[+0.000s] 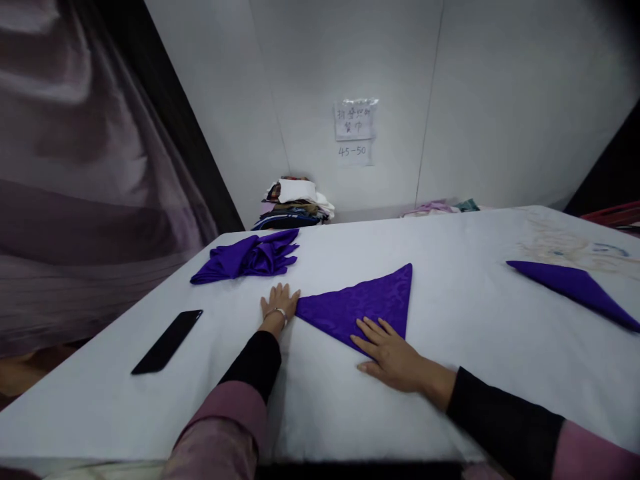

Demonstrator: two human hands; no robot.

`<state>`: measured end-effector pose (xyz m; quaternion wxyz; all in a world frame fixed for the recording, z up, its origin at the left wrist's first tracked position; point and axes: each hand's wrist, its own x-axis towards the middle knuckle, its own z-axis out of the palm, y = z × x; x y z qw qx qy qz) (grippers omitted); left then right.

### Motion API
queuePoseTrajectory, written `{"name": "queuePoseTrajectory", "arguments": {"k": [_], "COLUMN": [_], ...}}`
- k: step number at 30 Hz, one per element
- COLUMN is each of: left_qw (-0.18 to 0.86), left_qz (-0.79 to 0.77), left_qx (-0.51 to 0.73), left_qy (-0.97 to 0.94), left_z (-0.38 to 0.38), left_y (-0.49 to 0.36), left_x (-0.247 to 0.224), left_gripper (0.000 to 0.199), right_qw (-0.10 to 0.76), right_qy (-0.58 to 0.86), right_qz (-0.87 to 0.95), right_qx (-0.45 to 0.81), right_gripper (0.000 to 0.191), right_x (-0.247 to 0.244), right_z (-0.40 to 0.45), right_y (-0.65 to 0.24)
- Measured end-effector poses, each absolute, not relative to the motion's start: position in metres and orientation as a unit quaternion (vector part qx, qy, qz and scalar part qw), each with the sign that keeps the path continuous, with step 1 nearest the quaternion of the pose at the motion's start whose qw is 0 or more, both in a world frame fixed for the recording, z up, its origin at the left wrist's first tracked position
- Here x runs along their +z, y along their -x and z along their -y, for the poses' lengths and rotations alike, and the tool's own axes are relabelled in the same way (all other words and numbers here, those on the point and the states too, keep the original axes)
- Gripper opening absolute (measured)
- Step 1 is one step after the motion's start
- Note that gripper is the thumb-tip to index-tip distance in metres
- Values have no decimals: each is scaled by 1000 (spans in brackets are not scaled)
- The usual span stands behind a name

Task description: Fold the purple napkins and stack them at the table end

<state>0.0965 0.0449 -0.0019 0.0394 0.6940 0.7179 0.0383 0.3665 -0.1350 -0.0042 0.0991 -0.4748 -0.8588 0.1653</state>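
- Purple cloth (370, 300): folded into a triangle, midway between the white table's (325, 420) near and far edges.
- Left hand (280, 305): open, fingers spread, at its left tip.
- Right hand (390, 350): open, fingers over its near side.
- Purple pile (245, 259): by the far left corner.

Pale wall panels (320, 73) are rising behind a white tabletop (345, 420), thin seams (430, 100) running down them, while handwritten paper signs (355, 130) are hanging near the middle, the lower one reading "45-50." A glossy mauve curtain (75, 173) is draping the left side, and dim, greyish light is falling across the panels.
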Motion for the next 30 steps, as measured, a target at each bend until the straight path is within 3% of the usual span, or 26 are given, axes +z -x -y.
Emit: {"name": "queuePoseTrajectory", "arguments": {"k": [6,14,30], "left_qw": [18,49,73], "left_qz": [-733,-550,-549], "left_qx": [75,17,19], "left_qy": [-675,-834,-832], "left_z": [-34,35,39], "left_y": [-116,-161,-163], "left_x": [9,-11,-6], "left_gripper": [58,67,71], "right_qw": [96,94,79], "right_qy": [474,475,488], "right_qz": [857,858,857], "right_qx": [178,170,143], "right_gripper": [63,64,65], "right_x": [-2,2,4], "right_z": [135,135,140], "right_y": [-367,-366,-364]}}
